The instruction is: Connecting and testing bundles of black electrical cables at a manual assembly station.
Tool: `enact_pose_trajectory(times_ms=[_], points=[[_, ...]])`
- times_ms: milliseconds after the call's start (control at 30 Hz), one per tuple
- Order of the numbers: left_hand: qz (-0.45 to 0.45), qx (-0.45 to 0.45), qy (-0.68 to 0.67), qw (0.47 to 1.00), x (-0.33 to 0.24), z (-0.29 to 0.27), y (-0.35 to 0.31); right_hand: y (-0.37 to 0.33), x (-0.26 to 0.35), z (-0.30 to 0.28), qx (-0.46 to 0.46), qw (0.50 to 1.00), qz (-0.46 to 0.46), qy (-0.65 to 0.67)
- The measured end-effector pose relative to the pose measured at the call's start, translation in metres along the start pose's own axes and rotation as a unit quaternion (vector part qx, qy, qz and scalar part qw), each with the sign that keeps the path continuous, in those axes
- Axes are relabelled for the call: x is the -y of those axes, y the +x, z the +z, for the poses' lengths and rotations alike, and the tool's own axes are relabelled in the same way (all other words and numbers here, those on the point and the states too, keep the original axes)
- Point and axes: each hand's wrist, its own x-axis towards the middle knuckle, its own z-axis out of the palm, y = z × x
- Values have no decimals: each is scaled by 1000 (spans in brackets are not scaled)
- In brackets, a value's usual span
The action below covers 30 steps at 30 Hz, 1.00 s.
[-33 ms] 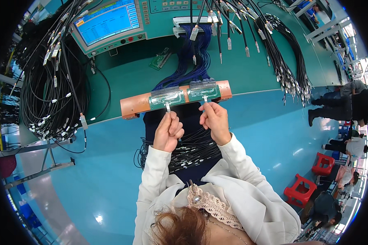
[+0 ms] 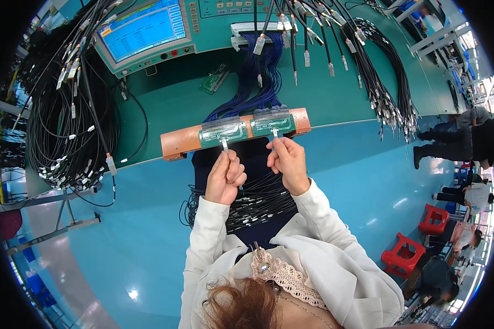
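At the table's front edge, an orange-brown bar (image 2: 180, 143) carries two green circuit boards, the left board (image 2: 213, 135) and the right board (image 2: 262, 127). My left hand (image 2: 225, 178) pinches a silver cable connector (image 2: 225, 145) whose tip meets the left board's near edge. In the same way, my right hand (image 2: 289, 164) pinches a second silver connector (image 2: 275, 133) against the right board. How deep either connector sits cannot be made out. Blue wires (image 2: 239, 101) run from the boards back to the tester. Black cables (image 2: 258, 205) with silver ends lie across my lap.
A green tester with a lit screen (image 2: 142, 33) stands at the back. Coiled black cables (image 2: 71, 137) hang at the left; another bundle (image 2: 387, 82) drapes over the right edge. A loose circuit board (image 2: 213, 82) lies on the green table (image 2: 170, 98). Red stools (image 2: 403, 255) and people are at right.
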Motion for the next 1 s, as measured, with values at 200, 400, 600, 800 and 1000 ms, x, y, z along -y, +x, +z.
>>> enact_pose_trajectory(times_ms=[200,400,600,800,1000], points=[[87,-94,144,981,6,17,-1,0,5,2,-4,998,26,57],[134,-158,253,945,12,18,3,3,0,3,1,998,13,61],[109,-170,247,948,1,26,7,6,1,1,5,998,11,60],[112,-168,244,948,1,21,4,4,0,5,12,998,1,64],[132,-150,238,950,9,17,7,4,-2,0,16,998,-27,49]])
